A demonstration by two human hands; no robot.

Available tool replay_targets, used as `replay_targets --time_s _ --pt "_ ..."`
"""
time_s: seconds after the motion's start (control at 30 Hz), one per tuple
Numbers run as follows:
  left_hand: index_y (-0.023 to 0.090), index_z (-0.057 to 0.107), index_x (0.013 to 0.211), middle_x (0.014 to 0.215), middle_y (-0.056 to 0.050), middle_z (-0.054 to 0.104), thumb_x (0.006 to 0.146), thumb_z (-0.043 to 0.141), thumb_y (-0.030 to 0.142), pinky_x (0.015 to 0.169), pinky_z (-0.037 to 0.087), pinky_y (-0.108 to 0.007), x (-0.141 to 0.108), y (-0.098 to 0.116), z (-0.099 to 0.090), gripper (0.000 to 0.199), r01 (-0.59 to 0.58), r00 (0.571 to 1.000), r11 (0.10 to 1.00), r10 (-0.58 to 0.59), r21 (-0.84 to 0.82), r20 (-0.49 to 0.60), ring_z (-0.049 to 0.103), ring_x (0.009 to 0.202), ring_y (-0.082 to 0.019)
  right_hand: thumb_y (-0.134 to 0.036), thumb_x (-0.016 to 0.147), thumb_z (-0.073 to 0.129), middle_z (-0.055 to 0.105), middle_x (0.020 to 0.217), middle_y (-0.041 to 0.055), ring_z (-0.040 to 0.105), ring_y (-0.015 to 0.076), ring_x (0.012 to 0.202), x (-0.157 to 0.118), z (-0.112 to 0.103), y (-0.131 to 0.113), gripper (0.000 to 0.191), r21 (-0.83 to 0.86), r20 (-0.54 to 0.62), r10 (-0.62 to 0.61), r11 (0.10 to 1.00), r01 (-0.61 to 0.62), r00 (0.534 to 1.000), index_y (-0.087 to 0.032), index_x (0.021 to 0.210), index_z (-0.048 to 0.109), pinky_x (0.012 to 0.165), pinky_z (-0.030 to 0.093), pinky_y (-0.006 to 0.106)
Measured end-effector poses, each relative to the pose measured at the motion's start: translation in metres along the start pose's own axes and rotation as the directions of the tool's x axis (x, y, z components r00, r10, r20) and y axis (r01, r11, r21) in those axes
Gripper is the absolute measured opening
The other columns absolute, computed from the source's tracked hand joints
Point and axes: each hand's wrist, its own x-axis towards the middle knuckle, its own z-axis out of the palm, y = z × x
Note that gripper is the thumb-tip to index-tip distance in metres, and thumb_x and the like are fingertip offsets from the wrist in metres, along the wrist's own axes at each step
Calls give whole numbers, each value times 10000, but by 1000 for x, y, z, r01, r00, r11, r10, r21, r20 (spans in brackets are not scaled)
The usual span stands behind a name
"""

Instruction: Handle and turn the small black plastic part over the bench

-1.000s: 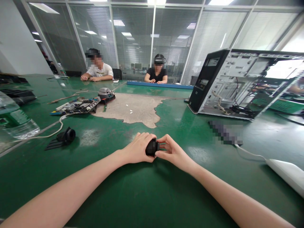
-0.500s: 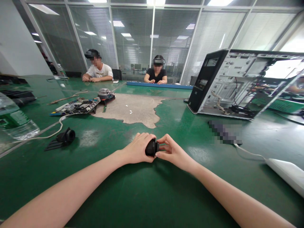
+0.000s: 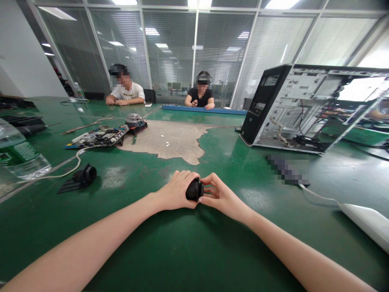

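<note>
My left hand point(image 3: 178, 190) wraps round a small black rounded part point(image 3: 193, 190) with a stepped rim on its right side; its exact kind does not show. From the right, my right hand point(image 3: 221, 196) grips that rim, thumb below and bent fingers above. Both hands are just above the green table point(image 3: 194, 251), in the middle of the view. My palms and the underside of the part are hidden. Left of my hands lies another black piece point(image 3: 86, 174) with a round hollow end and a slatted flat tail.
A clear water bottle point(image 3: 22, 156) stands at left. A circuit board point(image 3: 100, 137) lies behind it, beside a cooler-like part point(image 3: 135, 121). An open computer case point(image 3: 288, 109) stands at right, near a white corded device point(image 3: 366, 223). Two people sit across the table.
My hands and the black part stay nearly still. Across the table, the person in black has raised one hand.
</note>
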Motion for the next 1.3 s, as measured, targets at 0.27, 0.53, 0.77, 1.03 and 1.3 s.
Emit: replay_targets --time_s 0.27,0.53,0.77,1.03,1.3 --pt "208 400 1032 919 -35 516 596 616 376 727 324 -328 0 1 0 515 5 1000 1000 -4 4 -13 465 842 -220 -331 708 610 521 886 0 567 125 769 4 1 2 270 -8 -117 45 999 -46 992 -208 883 446 726 458 307" --pt "204 395 1041 926 -35 513 579 625 368 725 320 -325 -1 1 0 542 5 1000 1000 -5 6 -10 462 840 -216 -260 661 665 501 954 4 545 155 912 -1 0 -4 314 -60 -34 -7 998 5 999 -214 873 438 755 449 293" --pt "204 402 1032 918 -37 514 598 612 374 730 321 -328 -1 2 -1 511 8 1000 1000 -8 3 -15 465 846 -221 -372 699 612 524 855 -12 565 112 736 2 5 -2 289 10 -136 61 998 -60 989 -211 865 438 705 469 296" --pt "210 394 1050 940 -37 514 585 627 366 738 321 -334 -1 2 -2 543 12 1000 1000 -12 0 -7 465 857 -226 -241 675 651 535 915 1 578 145 879 -1 1 -2 296 -28 -45 16 999 -17 999 -210 862 424 801 464 325" --pt "205 387 1071 951 -42 514 591 620 382 751 317 -338 -3 -1 -1 562 24 999 1000 -24 -5 -22 462 876 -231 -210 620 689 539 903 8 589 145 824 -1 -4 -4 332 -79 -113 38 996 -47 993 -197 847 447 776 473 335"
